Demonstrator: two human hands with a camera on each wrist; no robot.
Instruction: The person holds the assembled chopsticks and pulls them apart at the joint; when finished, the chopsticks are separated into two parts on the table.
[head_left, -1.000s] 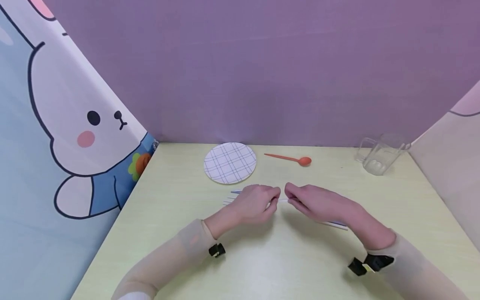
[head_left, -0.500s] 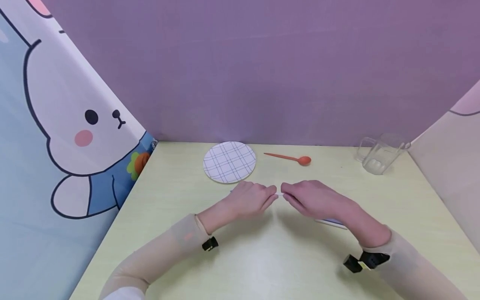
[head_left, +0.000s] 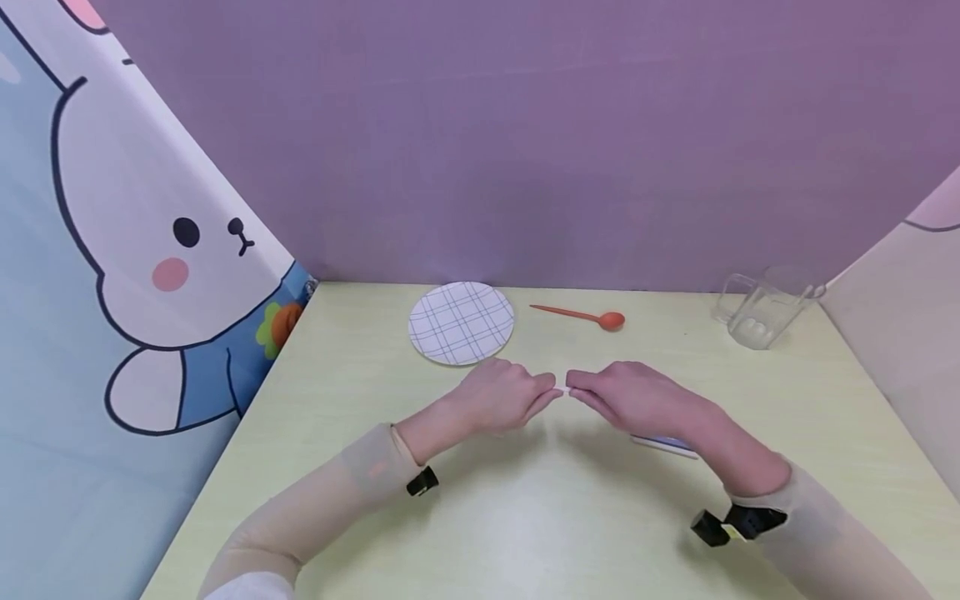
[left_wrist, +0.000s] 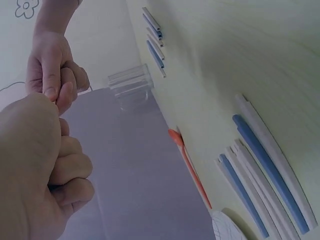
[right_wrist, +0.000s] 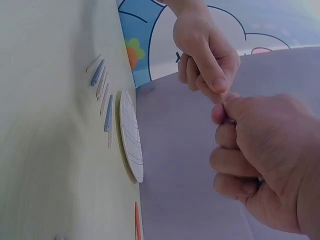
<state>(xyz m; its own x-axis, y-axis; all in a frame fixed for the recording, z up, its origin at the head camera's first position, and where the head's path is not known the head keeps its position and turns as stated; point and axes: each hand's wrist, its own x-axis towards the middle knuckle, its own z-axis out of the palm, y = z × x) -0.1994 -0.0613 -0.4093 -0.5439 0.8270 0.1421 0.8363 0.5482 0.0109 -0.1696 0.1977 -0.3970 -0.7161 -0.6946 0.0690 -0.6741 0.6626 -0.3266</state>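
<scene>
My left hand (head_left: 498,396) and right hand (head_left: 637,400) meet above the table, fingertips almost touching. Between them shows a short bit of a thin white stick (head_left: 561,390), pinched by thumb and forefinger on each side. Most of it is hidden in the fingers. Below my left hand, the left wrist view shows a row of long white and blue sticks (left_wrist: 270,172) on the table. Shorter white and blue sticks (left_wrist: 155,42) lie on the side of my right hand, partly covered by it in the head view (head_left: 666,447).
Behind the hands lies a round white plate (head_left: 461,323) with a blue grid pattern. An orange spoon (head_left: 611,321) lies to its right. A clear glass mug (head_left: 757,321) stands at the back right, near the purple wall (head_left: 570,150).
Both hands have risen slightly from the table and drawn closer together. Less of the white stick shows between the fingers now.
</scene>
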